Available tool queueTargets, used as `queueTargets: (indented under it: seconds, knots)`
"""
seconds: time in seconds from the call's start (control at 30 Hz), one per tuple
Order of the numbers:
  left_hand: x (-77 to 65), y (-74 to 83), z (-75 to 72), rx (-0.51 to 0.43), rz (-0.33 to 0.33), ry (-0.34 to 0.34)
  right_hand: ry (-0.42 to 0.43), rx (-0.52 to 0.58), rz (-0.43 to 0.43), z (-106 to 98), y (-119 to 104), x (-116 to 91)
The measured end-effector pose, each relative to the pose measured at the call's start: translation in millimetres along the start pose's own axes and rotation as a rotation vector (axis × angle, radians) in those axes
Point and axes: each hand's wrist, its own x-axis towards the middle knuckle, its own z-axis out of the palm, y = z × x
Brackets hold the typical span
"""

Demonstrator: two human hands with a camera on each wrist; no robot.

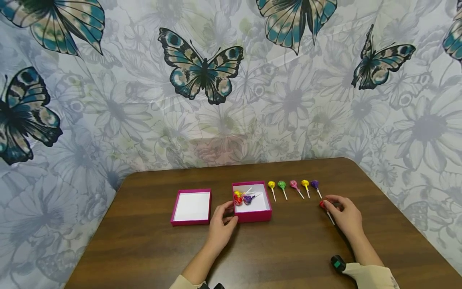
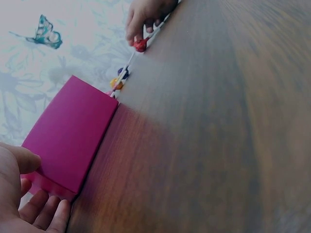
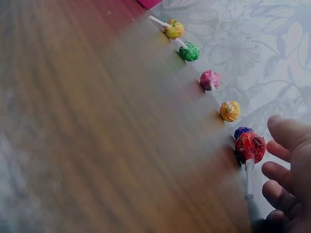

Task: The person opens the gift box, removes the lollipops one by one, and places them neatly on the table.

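Note:
A deep-pink box [image 1: 254, 217] with a white inside holds a yellow lollipop [image 1: 238, 194], a red lollipop [image 1: 238, 200] and a purple lollipop [image 1: 247, 199]. My left hand [image 1: 221, 224] grips this box at its near left corner, thumb at the front wall and fingers along the left side. To the right, another red lollipop [image 3: 250, 147] lies with its stick toward me, below a purple lollipop [image 1: 315, 184]. Right beside that red one is my right hand [image 1: 345, 214], thumb and fingers spread in the right wrist view; whether they touch it is hard to tell.
Right of the box runs a row with a yellow lollipop [image 1: 272, 184], a green lollipop [image 1: 282, 184], a pink lollipop [image 1: 294, 184] and another yellow lollipop [image 1: 305, 183]. A matching pink lid [image 1: 190, 222], white inside, lies left. The brown table [image 1: 151, 249] meets a butterfly-patterned backdrop [image 1: 223, 132].

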Motion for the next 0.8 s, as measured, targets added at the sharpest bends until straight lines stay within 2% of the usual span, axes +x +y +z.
queueTargets:
  seconds: [0.17, 0.23, 0.3, 0.4, 0.53, 0.7, 0.8]
  knots:
    - [-1.6, 3.8, 2.1, 0.018, -0.012, 0.025, 0.128, -0.003, -0.015, -4.7, -10.2, 3.0]
    - [-3.1, 10.9, 2.8, 0.028, -0.019, 0.028, 0.175, 0.005, -0.044, -7.7, -18.0, 5.3]
    - [-5.5, 20.6, 2.7, 0.024, -0.019, 0.026, 0.185, 0.018, -0.09, -11.2, -27.5, 8.2]
    - [-9.0, 31.5, 1.1, 0.017, 0.007, 0.025, 0.147, 0.045, -0.162, -15.2, -44.1, 12.6]
    - [-10.9, 34.8, -0.1, 0.015, 0.035, 0.029, 0.077, 0.063, -0.248, -19.8, -69.8, 21.7]
    - [-6.8, 23.7, 2.0, 0.025, -0.017, 0.026, 0.017, 0.099, -0.322, -21.6, -98.5, 30.8]
    - [-2.5, 9.8, 3.4, 0.032, -0.012, 0.024, -0.029, 0.122, -0.359, -17.8, -112.6, 35.0]
